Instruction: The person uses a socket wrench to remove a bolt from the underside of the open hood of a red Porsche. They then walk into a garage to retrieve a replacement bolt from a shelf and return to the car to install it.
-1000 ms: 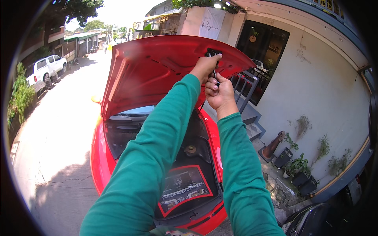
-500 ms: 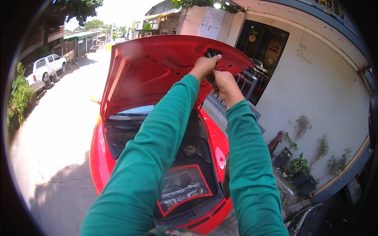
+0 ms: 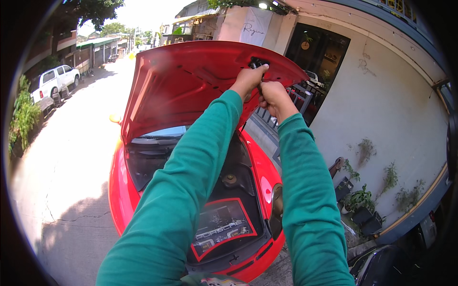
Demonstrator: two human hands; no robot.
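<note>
A white pickup (image 3: 56, 82) stands at far left beyond sunlit pavement (image 3: 71, 157), a wide margin running down the left flank of a red car (image 3: 116, 195). The car's front hood (image 3: 176, 86) is up, so access appears already won; below, the front compartment lies exposed, with a red-bordered panel (image 3: 224, 229) set into its floor.

A person in green sleeves reaches overhead with both arms. The left hand (image 3: 249, 80) curls firmly around a black fitting (image 3: 258, 62), which sits against the hood's underside near its front edge. Just beside it, the right hand (image 3: 275, 97) has its fingers bent inward; its grip is turned from view, and whether it closes on anything cannot be told. The work at the fitting looks unfinished, though whether it is being fastened or freed is unclear.

The hood's rim arches just above the hands, leaving little room upward. To the right, its corner overlaps a metal railing (image 3: 300, 97) in view, and the passage narrows between the car and a pale wall (image 3: 377, 109), where potted plants (image 3: 360, 198) line the base.
</note>
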